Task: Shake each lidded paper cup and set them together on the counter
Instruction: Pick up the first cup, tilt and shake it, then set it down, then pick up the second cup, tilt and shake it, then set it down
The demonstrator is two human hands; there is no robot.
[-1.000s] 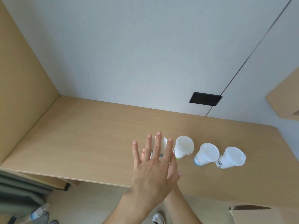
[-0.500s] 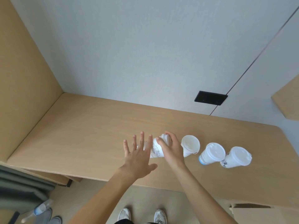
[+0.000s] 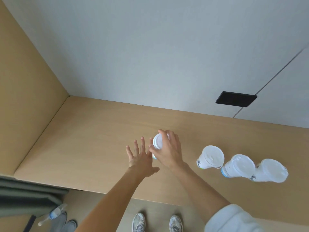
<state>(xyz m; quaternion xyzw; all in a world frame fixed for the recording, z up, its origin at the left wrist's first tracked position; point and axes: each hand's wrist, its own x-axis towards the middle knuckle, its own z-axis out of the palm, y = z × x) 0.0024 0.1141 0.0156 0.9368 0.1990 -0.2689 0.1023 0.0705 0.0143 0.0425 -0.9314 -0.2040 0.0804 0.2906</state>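
Observation:
My right hand (image 3: 168, 150) grips a white lidded paper cup (image 3: 157, 142) from above, fingers curled round its lid, over the wooden counter (image 3: 93, 139). My left hand (image 3: 142, 158) is spread flat with straight fingers just left of the cup, close to its lower side. Three more white lidded cups stand in a row to the right: one (image 3: 211, 157), a second (image 3: 238, 165) and a third (image 3: 270, 170). Most of the held cup's body is hidden by my hands.
A beige side panel (image 3: 25, 91) closes the counter on the left, and a grey wall (image 3: 150, 56) with a black socket plate (image 3: 236, 99) runs behind. Below the front edge are the floor, my shoes (image 3: 138, 221) and a plastic bottle (image 3: 53, 215).
My right hand has carried the cup from beside the row leftward, away from the other three, and turned it from tilted to upright. My left hand stayed spread beside it.

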